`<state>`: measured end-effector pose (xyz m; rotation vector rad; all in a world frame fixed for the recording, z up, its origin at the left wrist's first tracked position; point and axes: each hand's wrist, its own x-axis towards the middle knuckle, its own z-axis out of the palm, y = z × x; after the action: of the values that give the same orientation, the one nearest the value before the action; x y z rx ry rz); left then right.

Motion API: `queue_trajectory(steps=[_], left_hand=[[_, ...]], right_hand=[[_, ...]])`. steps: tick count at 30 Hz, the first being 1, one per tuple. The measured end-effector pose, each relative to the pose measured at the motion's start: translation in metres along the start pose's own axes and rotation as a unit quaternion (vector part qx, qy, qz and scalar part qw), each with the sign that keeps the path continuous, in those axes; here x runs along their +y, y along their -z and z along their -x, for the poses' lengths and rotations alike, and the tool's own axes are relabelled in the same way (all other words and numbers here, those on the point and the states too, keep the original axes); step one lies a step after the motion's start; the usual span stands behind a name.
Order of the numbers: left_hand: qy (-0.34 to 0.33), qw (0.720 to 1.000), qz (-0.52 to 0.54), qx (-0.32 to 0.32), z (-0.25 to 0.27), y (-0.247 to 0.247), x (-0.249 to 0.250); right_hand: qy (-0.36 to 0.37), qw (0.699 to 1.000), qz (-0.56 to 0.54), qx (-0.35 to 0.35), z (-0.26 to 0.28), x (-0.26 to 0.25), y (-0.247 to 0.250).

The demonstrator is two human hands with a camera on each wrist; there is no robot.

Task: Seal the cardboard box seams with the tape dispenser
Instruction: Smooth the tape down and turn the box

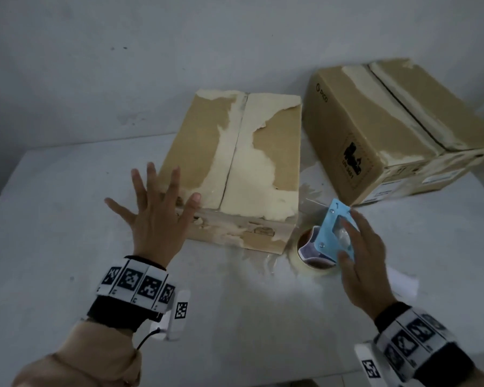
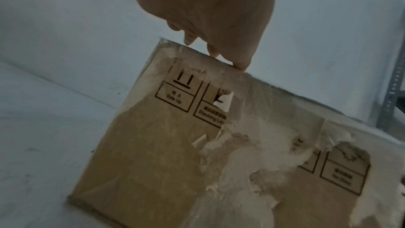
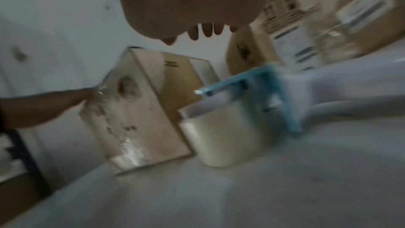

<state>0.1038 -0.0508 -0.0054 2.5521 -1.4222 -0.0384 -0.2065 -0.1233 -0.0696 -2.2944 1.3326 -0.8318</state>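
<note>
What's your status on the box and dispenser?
Left hand open, fingers touching near box. Right hand open over tape dispenser, not gripping. Seam untaped. Nothing blocking.

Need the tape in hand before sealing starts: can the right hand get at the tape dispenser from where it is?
Probably yes. The right hand is open right over the tape dispenser, which lies on the table beside the near box, with nothing between them. Actual contact is unclear.

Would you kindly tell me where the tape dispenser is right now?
In the head view the tape dispenser lies on the table just right of the nearer cardboard box, at its front corner, with the right hand over it.
</note>
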Motion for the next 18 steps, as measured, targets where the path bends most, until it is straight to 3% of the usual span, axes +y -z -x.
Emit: queue_trajectory(steps=[3, 7, 10, 14, 18], left_hand=[[-0.096, 0.995, -0.015, -0.014, -0.006, -0.005, -0.007], [-0.129, 0.991, -0.022, -0.008, -0.011, -0.010, -0.012], [-0.135, 0.991, -0.011, -0.009, -0.011, -0.013, -0.015], [-0.147, 0.989, -0.022, -0.014, -0.012, -0.014, -0.014], [-0.150, 0.986, -0.047, -0.057, -0.016, -0.007, -0.014]], right_hand=[[0.004, 0.992, -0.125, -0.009, -0.011, -0.049, -0.021], [0.017, 0.977, -0.214, 0.000, -0.021, -0.085, -0.050], [-0.030, 0.974, -0.224, 0.005, -0.012, -0.081, -0.069], [-0.091, 0.972, -0.209, -0.056, 0.008, -0.068, -0.067], [-0.083, 0.984, -0.155, 0.023, -0.004, -0.078, -0.045]])
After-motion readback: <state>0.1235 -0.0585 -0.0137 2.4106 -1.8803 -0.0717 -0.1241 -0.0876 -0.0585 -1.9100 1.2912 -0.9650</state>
